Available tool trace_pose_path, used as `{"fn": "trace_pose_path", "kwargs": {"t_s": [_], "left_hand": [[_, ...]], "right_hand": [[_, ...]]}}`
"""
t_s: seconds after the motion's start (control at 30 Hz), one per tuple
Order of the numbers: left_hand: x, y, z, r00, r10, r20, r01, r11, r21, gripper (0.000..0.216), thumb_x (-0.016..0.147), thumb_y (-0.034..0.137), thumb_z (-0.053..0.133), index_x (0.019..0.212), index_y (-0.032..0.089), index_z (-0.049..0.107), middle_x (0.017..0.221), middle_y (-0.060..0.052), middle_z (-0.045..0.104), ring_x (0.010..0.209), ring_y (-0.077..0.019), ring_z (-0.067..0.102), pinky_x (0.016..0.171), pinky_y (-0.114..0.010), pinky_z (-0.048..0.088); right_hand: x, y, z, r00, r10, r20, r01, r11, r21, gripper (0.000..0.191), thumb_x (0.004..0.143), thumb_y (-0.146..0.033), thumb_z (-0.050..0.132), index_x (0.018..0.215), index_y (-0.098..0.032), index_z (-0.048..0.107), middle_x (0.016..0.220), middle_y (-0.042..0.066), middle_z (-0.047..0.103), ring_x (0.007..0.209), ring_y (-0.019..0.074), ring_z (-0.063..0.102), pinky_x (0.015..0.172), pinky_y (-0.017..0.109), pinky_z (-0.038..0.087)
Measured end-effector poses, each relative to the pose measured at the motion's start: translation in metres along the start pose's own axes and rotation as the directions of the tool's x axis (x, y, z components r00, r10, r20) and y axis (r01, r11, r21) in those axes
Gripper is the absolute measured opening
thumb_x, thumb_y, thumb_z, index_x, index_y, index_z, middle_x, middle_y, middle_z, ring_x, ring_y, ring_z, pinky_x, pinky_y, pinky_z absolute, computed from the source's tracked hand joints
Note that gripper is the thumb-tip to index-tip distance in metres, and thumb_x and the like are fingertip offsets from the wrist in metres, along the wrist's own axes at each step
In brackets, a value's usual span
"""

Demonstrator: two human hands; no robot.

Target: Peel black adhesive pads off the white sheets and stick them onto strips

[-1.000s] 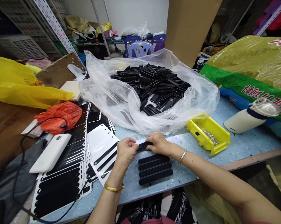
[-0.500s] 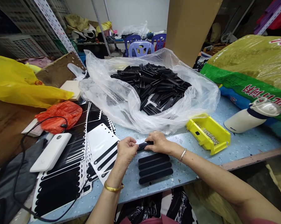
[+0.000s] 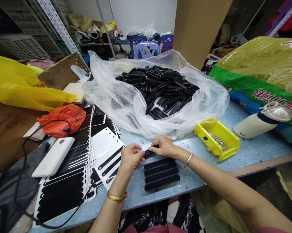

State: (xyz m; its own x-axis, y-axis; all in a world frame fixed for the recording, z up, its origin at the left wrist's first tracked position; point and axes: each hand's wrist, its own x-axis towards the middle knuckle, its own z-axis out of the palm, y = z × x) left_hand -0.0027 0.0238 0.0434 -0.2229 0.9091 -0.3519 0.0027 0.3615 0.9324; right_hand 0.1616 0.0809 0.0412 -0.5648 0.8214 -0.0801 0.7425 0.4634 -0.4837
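Observation:
My left hand point(image 3: 132, 157) pinches the left end of a black strip-like piece point(image 3: 149, 153) over the table. On the other end of this piece, my right hand point(image 3: 163, 146) is closed, its fingers hiding much of it. Just below lie several black rounded strips point(image 3: 161, 174) side by side in a block. To the left of my left hand rests a white backing sheet point(image 3: 106, 145) carrying a few long black adhesive strips. Behind both hands, a clear plastic bag point(image 3: 133, 111) lies open around a heap of black plastic pieces point(image 3: 160, 84).
A yellow bin point(image 3: 217, 139) of small metal parts and a white bottle point(image 3: 256, 125) stand right. Left are stacked black strip sheets point(image 3: 60, 197), a white power bank point(image 3: 53, 157) with a cable, and a red bag point(image 3: 63, 121). A big sack point(image 3: 262, 71) sits at far right.
My right hand's fingers have shifted slightly left along the black piece, covering more of it. My left hand keeps its pinch at the left end.

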Motion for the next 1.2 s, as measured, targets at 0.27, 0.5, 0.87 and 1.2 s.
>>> {"fn": "trace_pose_path", "kwargs": {"t_s": [0.27,0.5,0.87,1.2], "left_hand": [[0.006,-0.004,0.002,0.999,0.045,-0.008,-0.044,0.995,0.088,0.011,0.049,0.017,0.063,0.057,0.018,0.056,0.037,0.006,0.053,0.029,-0.0089,0.045,0.031,-0.018,0.032],[0.006,-0.011,0.001,0.993,0.119,-0.001,-0.117,0.978,0.171,0.011,0.053,0.013,0.06,0.063,0.018,0.059,0.04,0.006,0.054,0.033,-0.0107,0.05,0.035,-0.019,0.035],[0.006,-0.013,0.003,0.99,0.143,-0.017,-0.134,0.957,0.258,0.012,0.055,0.012,0.06,0.064,0.019,0.057,0.041,0.007,0.054,0.034,-0.011,0.051,0.038,-0.019,0.036],[0.01,-0.018,-0.001,0.971,0.233,0.057,-0.227,0.821,0.524,0.011,0.061,0.014,0.056,0.071,0.018,0.06,0.047,0.004,0.058,0.043,-0.0124,0.056,0.047,-0.021,0.037]], "right_hand": [[0.003,0.003,0.002,0.998,0.042,0.038,-0.045,0.994,0.099,0.02,0.083,-0.04,0.066,0.085,-0.025,0.08,0.073,0.002,0.071,0.068,0.0134,0.057,0.058,0.024,0.03],[0.005,0.005,0.005,0.999,0.01,0.034,-0.015,0.992,0.124,0.026,0.084,-0.045,0.064,0.084,-0.025,0.08,0.068,0.001,0.071,0.063,0.0122,0.056,0.055,0.024,0.028],[0.004,0.002,0.001,0.998,0.014,0.054,-0.019,0.994,0.103,0.027,0.084,-0.044,0.064,0.084,-0.022,0.079,0.072,0.002,0.073,0.065,0.0126,0.059,0.055,0.024,0.028],[0.005,0.001,0.0,0.994,0.075,0.081,-0.081,0.994,0.067,0.028,0.074,-0.046,0.073,0.082,-0.021,0.078,0.071,0.002,0.073,0.065,0.0135,0.058,0.055,0.025,0.028]]}}
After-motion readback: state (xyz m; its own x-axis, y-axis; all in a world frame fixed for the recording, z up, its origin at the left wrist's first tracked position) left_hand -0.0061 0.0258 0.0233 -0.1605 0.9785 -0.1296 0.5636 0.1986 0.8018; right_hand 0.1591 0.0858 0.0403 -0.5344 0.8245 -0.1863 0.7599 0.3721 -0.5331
